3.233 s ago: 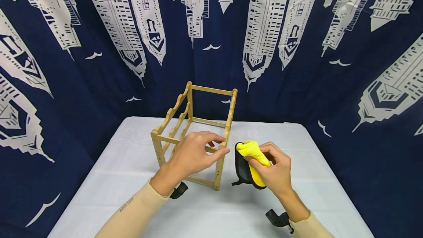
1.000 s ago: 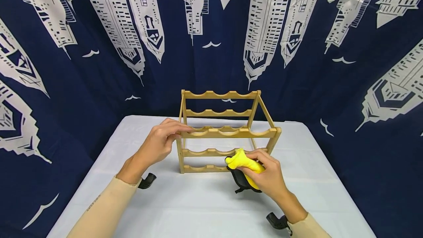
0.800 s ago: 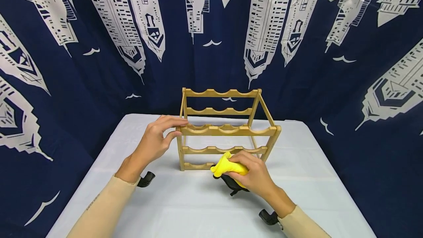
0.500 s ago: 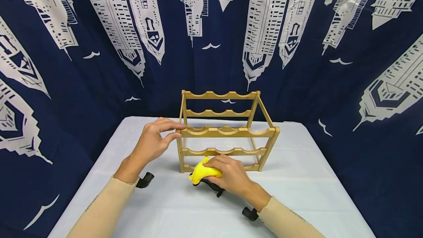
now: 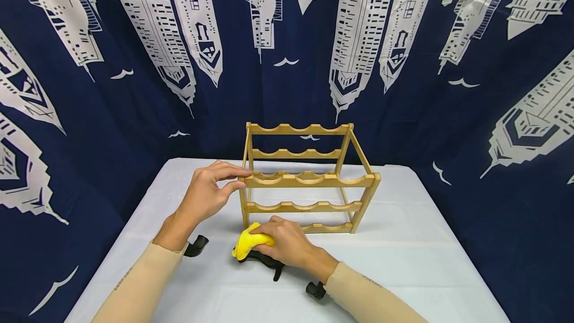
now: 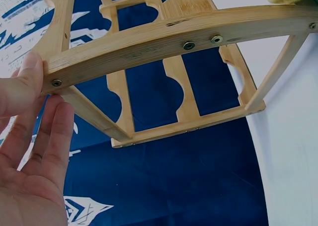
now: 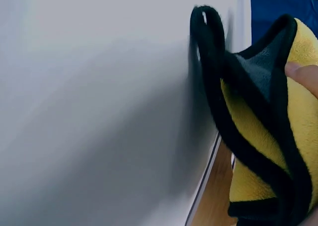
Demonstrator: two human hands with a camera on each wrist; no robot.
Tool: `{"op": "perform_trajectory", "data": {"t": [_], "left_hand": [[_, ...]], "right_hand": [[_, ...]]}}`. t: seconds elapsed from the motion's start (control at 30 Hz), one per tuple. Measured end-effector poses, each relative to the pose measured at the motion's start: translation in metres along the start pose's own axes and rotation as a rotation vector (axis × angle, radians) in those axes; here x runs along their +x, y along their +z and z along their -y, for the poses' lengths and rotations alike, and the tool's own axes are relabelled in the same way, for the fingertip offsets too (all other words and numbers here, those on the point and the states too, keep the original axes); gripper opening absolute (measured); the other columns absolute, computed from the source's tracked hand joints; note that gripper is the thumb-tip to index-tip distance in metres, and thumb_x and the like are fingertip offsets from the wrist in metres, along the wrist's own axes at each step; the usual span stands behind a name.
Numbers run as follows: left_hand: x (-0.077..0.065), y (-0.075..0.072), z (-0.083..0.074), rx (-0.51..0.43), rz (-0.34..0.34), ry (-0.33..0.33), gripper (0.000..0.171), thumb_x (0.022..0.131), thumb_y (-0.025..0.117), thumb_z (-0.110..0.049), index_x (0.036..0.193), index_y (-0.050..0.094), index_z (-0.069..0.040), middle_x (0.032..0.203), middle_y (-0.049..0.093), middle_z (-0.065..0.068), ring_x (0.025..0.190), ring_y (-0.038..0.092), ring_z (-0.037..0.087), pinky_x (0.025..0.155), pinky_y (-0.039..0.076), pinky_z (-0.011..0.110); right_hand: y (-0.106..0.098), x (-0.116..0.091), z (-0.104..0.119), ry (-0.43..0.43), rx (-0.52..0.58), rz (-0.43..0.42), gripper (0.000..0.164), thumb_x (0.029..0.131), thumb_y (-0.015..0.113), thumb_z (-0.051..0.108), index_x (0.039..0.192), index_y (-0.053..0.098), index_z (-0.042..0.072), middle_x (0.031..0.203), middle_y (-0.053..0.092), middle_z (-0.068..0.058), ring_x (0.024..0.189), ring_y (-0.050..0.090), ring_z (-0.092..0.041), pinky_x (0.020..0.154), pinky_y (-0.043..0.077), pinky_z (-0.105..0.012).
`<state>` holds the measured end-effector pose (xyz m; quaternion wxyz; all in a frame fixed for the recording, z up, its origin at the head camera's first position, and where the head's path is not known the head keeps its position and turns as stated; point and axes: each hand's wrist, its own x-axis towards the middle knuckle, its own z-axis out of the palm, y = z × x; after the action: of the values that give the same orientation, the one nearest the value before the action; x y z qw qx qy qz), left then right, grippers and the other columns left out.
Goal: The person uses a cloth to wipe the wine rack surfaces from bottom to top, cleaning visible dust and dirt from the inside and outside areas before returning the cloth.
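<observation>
Farthest left, the left hand (image 5: 208, 192) pinches the near left top corner of the rack (image 5: 309, 182), thumb to one side of the wood and fingers to the other. The rack stands upright with a long side to the person; about three seconds ago it was end-on, so a long side's rails now face the work. Just right of that hand and lower down is the cloth (image 5: 248, 244), bunched in front of the rack's near left foot (whether it touches the wood there, I cannot tell). The right hand (image 5: 289, 243) grips it in a narrow hold. A second ago both were near the right end; their slide left looks like one pass along the bottom rail (image 5: 329, 228), whose right part now shows again. Farther right, the table (image 5: 417, 263) shows its white cover.
</observation>
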<state>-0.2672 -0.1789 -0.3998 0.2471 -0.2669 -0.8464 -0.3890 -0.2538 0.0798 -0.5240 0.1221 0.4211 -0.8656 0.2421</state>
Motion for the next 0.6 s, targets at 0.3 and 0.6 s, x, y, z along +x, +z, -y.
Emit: {"op": "perform_trajectory", "data": {"t": [0.3,0.6], "left_hand": [[0.001,0.002,0.001,0.002,-0.013,0.009,0.033,0.094,0.096,-0.008,0.123,0.092,-0.022,0.122,0.09,-0.004,0.123,0.082,0.022,0.103,0.071,0.035],[0.001,-0.001,-0.001,-0.024,0.028,-0.006,0.028,0.099,0.094,-0.006,0.123,0.091,-0.02,0.122,0.089,-0.004,0.124,0.085,0.022,0.11,0.071,0.046]], "right_hand": [[0.013,0.012,0.001,0.07,0.077,0.075,0.031,0.101,0.095,0.033,0.128,0.089,0.02,0.115,0.089,0.004,0.095,0.073,-0.004,0.079,0.058,-0.016],[0.018,0.009,-0.006,0.174,0.055,0.105,0.026,0.101,0.095,0.034,0.121,0.089,0.017,0.105,0.089,0.005,0.079,0.068,0.002,0.071,0.058,-0.016]]}}
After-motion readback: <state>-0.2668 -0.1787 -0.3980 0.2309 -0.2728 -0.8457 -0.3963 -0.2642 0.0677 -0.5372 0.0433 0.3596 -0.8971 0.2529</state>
